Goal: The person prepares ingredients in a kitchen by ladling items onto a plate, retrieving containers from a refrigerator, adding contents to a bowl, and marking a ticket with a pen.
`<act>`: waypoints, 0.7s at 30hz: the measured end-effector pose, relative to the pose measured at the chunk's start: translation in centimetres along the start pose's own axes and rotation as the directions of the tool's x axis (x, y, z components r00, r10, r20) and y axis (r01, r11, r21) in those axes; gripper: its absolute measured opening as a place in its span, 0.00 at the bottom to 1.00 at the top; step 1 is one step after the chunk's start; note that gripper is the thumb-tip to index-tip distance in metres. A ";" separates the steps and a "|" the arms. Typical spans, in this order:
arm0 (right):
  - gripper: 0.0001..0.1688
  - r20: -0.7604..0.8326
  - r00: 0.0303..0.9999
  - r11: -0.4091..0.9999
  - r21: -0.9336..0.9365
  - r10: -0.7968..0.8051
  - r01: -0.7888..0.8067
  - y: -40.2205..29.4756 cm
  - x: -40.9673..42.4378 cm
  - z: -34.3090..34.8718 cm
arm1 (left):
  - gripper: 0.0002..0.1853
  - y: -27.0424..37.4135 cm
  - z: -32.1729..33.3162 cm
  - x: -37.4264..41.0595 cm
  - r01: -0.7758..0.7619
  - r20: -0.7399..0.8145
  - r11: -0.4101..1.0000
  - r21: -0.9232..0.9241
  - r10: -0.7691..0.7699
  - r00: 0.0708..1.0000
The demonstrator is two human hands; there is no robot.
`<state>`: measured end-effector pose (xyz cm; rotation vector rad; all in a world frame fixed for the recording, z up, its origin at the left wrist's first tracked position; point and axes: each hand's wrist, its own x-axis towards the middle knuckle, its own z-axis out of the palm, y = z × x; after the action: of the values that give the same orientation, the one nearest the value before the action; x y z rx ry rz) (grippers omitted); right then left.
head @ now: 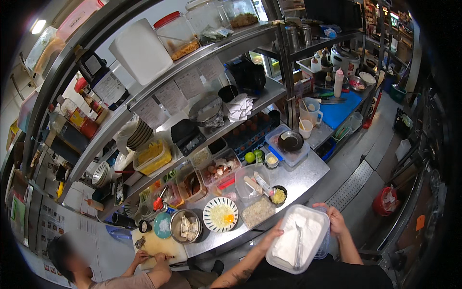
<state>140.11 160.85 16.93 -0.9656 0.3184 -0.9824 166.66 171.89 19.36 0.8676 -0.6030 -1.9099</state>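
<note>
A plastic tub (pixel 270 268) of white powder (pixel 285 238), which looks like flour, is held in front of my body. My left hand (pixel 273 235) grips its left side. At its upper right, my right hand (pixel 334 220) holds a see-through plastic lid (pixel 323 249), partly hidden behind the tub. A long metal utensil (pixel 299 245) lies in the powder. On the steel counter (pixel 296 177) beyond are a plate (pixel 207 207) with chopped white food and an egg yolk, a container of pale minced food (pixel 258 212), and a small black bowl of yellow minced food (pixel 278 196).
At left, a co-worker's hands (pixel 151 257) work on a cutting board (pixel 173 249), beside a steel bowl (pixel 175 236). A loaded steel shelf (pixel 216 47) overhangs the counter. Right of the counter lie a floor drain grate (pixel 350 186) and a red bin (pixel 384 207).
</note>
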 end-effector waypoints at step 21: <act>0.35 -0.581 0.753 0.946 0.102 0.308 -0.308 2.0 3.8 -10.6 | 0.46 -6.3 1.3 19.7 -0.105 -0.254 0.727 0.679 0.366 0.896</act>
<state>136.74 152.40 9.98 -0.5513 0.9777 -0.9539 155.86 157.27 9.41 1.4757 -1.1168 -1.2283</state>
